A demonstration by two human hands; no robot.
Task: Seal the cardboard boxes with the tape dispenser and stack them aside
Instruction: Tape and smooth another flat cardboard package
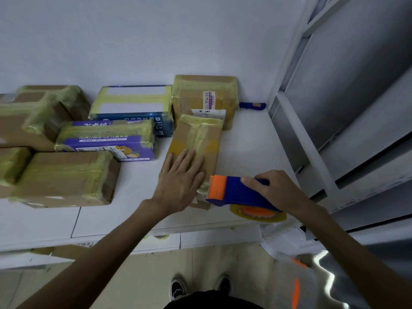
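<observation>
flat brown cardboard box (179, 137), yellowish tape (198, 134) lengthwise; blue-orange tape dispenser (236, 191) perhaps against its near end

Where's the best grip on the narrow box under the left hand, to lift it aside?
Across its two long sides at mid-length, from above, probably. The narrow box lies flat on the table, long sides free; the bigger box blocks its far end, the tape dispenser its near end.
</observation>
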